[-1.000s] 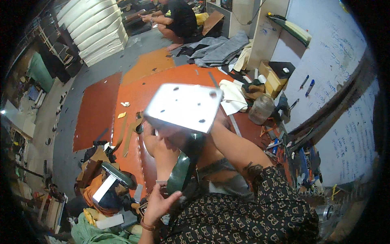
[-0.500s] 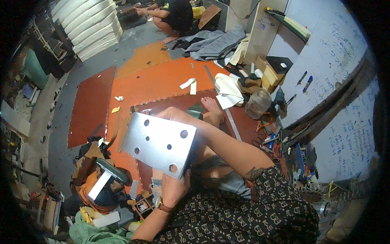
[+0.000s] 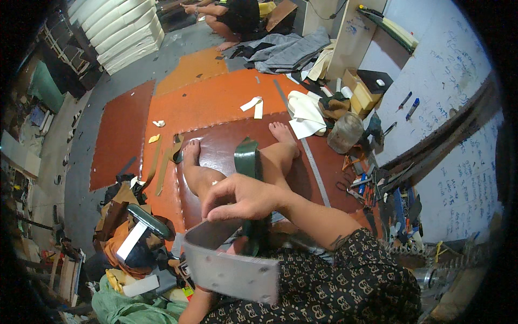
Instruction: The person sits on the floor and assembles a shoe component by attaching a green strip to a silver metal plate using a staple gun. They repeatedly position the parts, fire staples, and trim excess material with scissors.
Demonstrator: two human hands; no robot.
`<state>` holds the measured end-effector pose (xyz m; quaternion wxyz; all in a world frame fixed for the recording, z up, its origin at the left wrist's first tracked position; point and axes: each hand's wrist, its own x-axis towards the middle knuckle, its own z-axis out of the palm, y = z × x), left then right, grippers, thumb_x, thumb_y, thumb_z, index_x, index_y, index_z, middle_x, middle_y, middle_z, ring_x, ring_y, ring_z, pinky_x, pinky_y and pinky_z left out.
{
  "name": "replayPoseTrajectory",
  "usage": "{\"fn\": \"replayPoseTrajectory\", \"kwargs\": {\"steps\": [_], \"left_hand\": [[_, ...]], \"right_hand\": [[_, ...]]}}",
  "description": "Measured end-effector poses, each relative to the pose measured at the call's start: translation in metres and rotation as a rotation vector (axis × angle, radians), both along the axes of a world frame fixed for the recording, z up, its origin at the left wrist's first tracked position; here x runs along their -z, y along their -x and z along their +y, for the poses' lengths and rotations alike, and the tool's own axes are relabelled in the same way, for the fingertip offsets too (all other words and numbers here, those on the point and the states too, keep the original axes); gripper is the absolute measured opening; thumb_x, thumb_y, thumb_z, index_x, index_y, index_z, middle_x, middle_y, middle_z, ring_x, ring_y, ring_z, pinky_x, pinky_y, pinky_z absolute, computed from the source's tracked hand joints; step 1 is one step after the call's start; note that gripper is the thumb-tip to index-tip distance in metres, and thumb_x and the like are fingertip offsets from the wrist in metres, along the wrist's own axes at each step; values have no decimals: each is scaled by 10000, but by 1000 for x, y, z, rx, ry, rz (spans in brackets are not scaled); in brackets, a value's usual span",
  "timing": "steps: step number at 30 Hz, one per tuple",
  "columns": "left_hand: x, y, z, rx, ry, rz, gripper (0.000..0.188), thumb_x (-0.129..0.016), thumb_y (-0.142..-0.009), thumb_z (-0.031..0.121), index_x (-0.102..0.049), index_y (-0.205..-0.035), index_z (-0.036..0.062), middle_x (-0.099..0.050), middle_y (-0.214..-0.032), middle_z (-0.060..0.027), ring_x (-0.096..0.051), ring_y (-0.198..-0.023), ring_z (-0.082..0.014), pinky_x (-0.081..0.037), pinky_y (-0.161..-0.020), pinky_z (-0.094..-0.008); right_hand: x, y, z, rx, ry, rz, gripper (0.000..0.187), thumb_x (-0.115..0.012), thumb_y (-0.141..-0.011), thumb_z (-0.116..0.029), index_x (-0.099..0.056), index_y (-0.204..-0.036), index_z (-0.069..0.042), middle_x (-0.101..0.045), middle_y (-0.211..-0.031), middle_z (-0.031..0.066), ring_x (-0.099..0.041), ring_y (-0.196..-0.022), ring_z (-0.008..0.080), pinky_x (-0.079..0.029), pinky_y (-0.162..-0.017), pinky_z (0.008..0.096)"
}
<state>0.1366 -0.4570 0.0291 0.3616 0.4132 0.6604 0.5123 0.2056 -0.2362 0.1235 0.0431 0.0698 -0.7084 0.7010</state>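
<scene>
My right hand (image 3: 243, 198) is closed, its thumb and fingers pinching the upper end of a silver-grey bent plate (image 3: 233, 270) with several holes. The plate curves down in front of my lap and its lower part is blurred. My left forearm (image 3: 198, 306) comes in from the lower edge. The plate hides most of my left hand, so its fingers cannot be made out. Between my bare legs stands a glossy dark green curved piece (image 3: 246, 156), just beyond my right hand; its lower part reaches down behind the plate.
A metal ruler (image 3: 314, 170) lies right of my legs, near a clear jar (image 3: 344, 133) and scattered hand tools (image 3: 360, 181). At left are scrap pieces (image 3: 116, 221) and another dark green piece (image 3: 148, 222). A person (image 3: 232, 19) squats at the back.
The plate has swung down toward my lap and turned from its flat, holed face to show its bend. My right hand has come lower and nearer. My left hand has gone behind the plate.
</scene>
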Motion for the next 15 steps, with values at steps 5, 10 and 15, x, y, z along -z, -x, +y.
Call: {"fn": "replayPoseTrajectory", "kwargs": {"steps": [5, 10, 15], "left_hand": [[-25, 18, 17, 87, -78, -66, 922, -843, -909, 302, -370, -1634, -15, -489, -1611, -240, -481, -1509, -369, -427, -1223, -450], [-14, 32, 51, 261, -150, 179, 813, -798, -936, 143, -398, -1628, -7, -512, -1593, -246, -509, -1482, -340, -429, -1214, -434], [17, 10, 55, 128, -56, -236, 679, -715, -1002, 58, -422, -1615, 38, -583, -1492, -163, -554, -1402, -254, -472, -1165, -403]], "right_hand": [[18, -27, 17, 113, 33, 176, 189, -763, -992, -139, -762, -1115, 5, -781, -1044, 93, -719, -1020, 163, -555, -947, 335], [43, -59, 7, 215, 349, 353, 192, -710, -1060, -208, -709, -1082, -18, -681, -1046, 84, -638, -1026, 203, -501, -933, 367], [46, -105, -22, 509, 24, 441, 386, -758, -1022, -426, -728, -1038, -42, -706, -1043, 122, -663, -1022, 279, -520, -947, 422]]}}
